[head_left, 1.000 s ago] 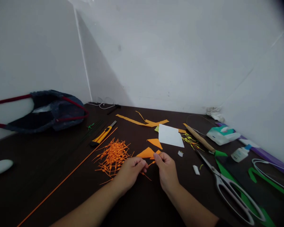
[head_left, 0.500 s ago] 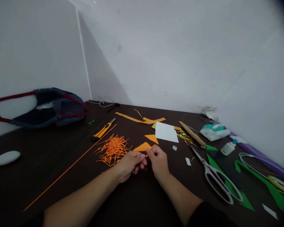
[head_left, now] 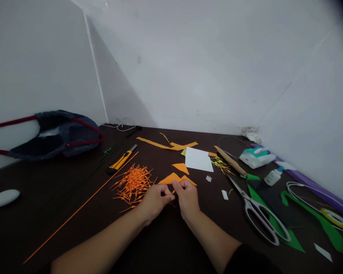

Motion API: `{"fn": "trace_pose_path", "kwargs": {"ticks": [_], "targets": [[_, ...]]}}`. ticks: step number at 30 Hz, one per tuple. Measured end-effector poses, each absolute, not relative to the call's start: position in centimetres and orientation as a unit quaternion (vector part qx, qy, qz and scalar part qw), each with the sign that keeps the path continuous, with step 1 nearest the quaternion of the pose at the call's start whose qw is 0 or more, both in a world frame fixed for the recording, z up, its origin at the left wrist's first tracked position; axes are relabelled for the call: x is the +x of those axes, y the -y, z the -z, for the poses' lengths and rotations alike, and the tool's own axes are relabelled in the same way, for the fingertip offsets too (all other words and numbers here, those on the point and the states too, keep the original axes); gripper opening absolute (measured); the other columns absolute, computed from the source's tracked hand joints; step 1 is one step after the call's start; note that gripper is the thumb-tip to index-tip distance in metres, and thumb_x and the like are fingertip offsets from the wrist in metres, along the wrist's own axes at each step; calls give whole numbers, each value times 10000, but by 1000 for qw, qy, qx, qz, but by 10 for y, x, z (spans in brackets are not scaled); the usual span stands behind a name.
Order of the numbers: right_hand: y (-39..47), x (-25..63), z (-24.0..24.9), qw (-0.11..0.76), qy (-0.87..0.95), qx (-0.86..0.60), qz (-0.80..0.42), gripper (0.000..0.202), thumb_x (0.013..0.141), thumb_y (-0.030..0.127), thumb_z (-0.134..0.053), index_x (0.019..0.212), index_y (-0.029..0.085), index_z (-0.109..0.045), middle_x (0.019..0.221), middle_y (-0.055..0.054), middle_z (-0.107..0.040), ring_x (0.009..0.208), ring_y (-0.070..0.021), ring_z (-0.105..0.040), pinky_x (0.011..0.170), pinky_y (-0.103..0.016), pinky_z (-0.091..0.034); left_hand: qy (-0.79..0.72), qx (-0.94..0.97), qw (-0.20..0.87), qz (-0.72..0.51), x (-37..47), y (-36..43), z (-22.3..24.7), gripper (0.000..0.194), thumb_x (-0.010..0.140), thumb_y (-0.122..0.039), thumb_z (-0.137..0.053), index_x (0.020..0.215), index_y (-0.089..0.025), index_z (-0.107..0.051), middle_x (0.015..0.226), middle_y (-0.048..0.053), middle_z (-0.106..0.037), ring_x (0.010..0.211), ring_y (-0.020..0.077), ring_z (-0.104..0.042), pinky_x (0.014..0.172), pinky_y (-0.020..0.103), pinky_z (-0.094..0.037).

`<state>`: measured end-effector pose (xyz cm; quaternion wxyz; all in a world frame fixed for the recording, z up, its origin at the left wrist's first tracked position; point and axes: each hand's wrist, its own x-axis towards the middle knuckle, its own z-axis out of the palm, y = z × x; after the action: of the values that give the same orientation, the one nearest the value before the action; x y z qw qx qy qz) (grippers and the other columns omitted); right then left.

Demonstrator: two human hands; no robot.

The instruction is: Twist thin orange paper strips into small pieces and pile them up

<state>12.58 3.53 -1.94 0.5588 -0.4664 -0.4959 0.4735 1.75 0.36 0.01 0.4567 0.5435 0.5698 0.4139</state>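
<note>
My left hand (head_left: pixel 154 201) and my right hand (head_left: pixel 188 198) meet above the near middle of the dark table, fingertips pinched. Between them shows a small orange stamen-like piece (head_left: pixel 173 191), partly hidden by the fingers. Left of my left hand lies a pile of similar thin orange pieces (head_left: pixel 135 182), each with a small bulge. Just beyond my fingers are orange paper triangles (head_left: pixel 169 178), and another orange triangle (head_left: pixel 181 168) lies farther back. A long orange stick (head_left: pixel 80 207) slants across the left side.
A yellow box cutter (head_left: pixel 122 160) lies beyond the pile. To the right are white-handled scissors (head_left: pixel 264 219), green paper strips (head_left: pixel 326 222), a glue bottle (head_left: pixel 274 176) and a wooden-handled tool (head_left: pixel 231 160). White paper (head_left: pixel 199 159) lies behind; a dark bag (head_left: pixel 55 133) stands left.
My left hand's fingers have drawn into a pinch nearer the right fingertips, and the small orange piece shows between them. The view has shifted slightly.
</note>
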Motion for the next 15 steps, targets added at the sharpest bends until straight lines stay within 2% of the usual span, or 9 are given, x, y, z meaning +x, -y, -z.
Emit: {"fn": "trace_pose_path", "kwargs": {"ticks": [2,6,9,11,13,15], "targets": [[-35,125,20,562,489,-477,-466,373,667,357,-601,486,201,-314,453,83,-288,434,-78,-270,414,-216,-259,-584,569,408,-411,19,-4,0,192,634,-232,-580,511,-166,-449,467,-67,-411,466,87,-351,470,209,-272],[-36,128,19,560,491,-481,-462,361,673,366,-603,485,195,-347,459,78,-291,445,-84,-276,424,-218,-260,-586,627,322,-400,19,-7,0,195,630,-208,-585,487,-167,-457,515,-48,-469,521,104,-406,516,215,-304],[-36,132,15,539,508,-434,-513,292,697,385,-583,525,172,-479,489,50,-388,480,-99,-349,465,-226,-308,-589,621,349,-382,15,-6,-3,192,640,-240,-586,502,-169,-472,490,-55,-458,496,102,-400,497,213,-295],[-36,135,10,521,512,-365,-578,245,727,392,-551,650,164,-599,584,13,-492,554,-118,-427,534,-240,-359,-588,611,383,-366,10,-4,-8,179,647,-251,-581,519,-169,-486,468,-61,-446,470,97,-386,481,211,-281],[-35,135,6,496,502,-299,-643,219,735,368,-553,770,176,-653,686,-14,-549,633,-132,-477,600,-257,-387,-583,609,404,-355,3,-1,-16,165,647,-248,-579,531,-167,-496,463,-62,-449,463,93,-383,477,209,-275],[-34,133,1,467,491,-265,-686,172,707,311,-597,793,181,-671,721,-21,-571,654,-131,-494,629,-268,-394,-586,601,418,-348,-6,3,-23,160,646,-251,-580,538,-165,-497,460,-60,-448,459,92,-388,468,209,-275]]}}
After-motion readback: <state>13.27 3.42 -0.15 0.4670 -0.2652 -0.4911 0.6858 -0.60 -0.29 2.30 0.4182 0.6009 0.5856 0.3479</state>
